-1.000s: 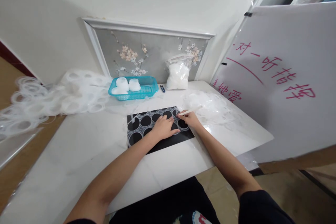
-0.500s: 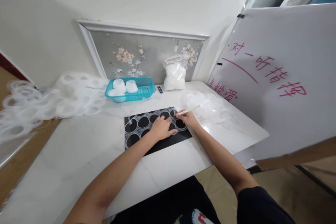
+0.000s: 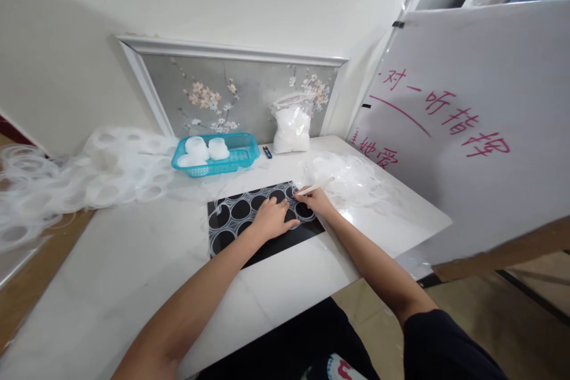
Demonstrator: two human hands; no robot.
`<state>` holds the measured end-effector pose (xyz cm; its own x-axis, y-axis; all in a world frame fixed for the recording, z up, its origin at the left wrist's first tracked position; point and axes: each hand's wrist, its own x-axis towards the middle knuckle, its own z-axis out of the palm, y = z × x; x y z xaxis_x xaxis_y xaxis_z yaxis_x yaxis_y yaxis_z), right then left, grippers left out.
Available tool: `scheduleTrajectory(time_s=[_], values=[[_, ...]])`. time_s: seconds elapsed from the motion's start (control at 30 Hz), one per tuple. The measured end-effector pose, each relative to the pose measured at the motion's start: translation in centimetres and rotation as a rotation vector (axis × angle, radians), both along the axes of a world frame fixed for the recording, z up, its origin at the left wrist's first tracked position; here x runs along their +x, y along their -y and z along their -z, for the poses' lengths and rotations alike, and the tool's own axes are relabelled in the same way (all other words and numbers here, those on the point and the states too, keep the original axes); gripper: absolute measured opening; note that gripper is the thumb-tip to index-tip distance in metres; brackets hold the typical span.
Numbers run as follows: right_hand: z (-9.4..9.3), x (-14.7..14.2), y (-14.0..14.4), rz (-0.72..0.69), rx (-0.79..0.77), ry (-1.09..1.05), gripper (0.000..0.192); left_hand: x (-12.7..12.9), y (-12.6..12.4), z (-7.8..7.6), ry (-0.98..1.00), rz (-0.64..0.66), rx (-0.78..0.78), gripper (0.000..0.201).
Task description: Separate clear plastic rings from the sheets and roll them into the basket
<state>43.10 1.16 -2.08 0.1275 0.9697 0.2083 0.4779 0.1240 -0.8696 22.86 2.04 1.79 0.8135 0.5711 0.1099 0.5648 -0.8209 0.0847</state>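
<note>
A clear plastic sheet of ring shapes (image 3: 236, 212) lies on a black mat (image 3: 289, 238) in the middle of the white table (image 3: 133, 273). My left hand (image 3: 271, 218) rests flat on the sheet, fingers spread and pressing it down. My right hand (image 3: 315, 200) sits at the sheet's far right corner and grips a thin white stick-like tool (image 3: 317, 186), its tip down at the rings. What the tip does under the fingers is too small to tell.
A teal basket (image 3: 240, 156) with white cups stands at the back, beside a small blue clipper (image 3: 267, 152) and a bag of white pieces (image 3: 291, 127). Loose clear rings pile at the left (image 3: 66, 175) and right (image 3: 356, 178). A whiteboard (image 3: 467, 124) leans at the right.
Both hands stay on the ring sheet in the same pose. Only the head camera has shifted, sliding the whole scene slightly left.
</note>
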Motion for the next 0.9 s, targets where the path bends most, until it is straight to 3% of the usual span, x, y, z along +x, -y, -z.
scheduleTrajectory(time_s=[0.37, 0.47, 0.6, 0.67, 0.73, 0.83, 0.9], values=[[-1.0, -2.3, 1.5, 0.100, 0.069, 0.359, 0.008, -0.1, 0.0, -0.3, -0.015, 0.002, -0.003, 0.056], [-3.6, -0.5, -1.3, 0.256, 0.089, 0.402, 0.007, -0.2, -0.1, -0.2, -0.014, 0.000, -0.003, 0.055], [-8.6, 3.8, -5.3, 0.555, 0.149, 0.396, 0.029, -0.2, -0.2, 0.0, -0.004, -0.006, -0.004, 0.053], [-9.4, 4.5, -5.1, 0.557, 0.164, 0.389, 0.028, -0.2, -0.3, 0.1, 0.007, -0.007, -0.001, 0.053], [-8.4, 3.7, -3.0, 0.427, 0.142, 0.383, 0.021, -0.1, -0.3, 0.1, 0.021, -0.001, 0.003, 0.053], [-5.0, 1.1, 2.2, 0.209, 0.078, 0.348, 0.015, -0.1, -0.2, 0.1, 0.045, 0.041, 0.004, 0.048], [-2.9, -0.2, 5.4, 0.113, 0.046, 0.210, 0.019, -0.1, 0.1, 0.0, 0.055, 0.133, 0.014, 0.037]])
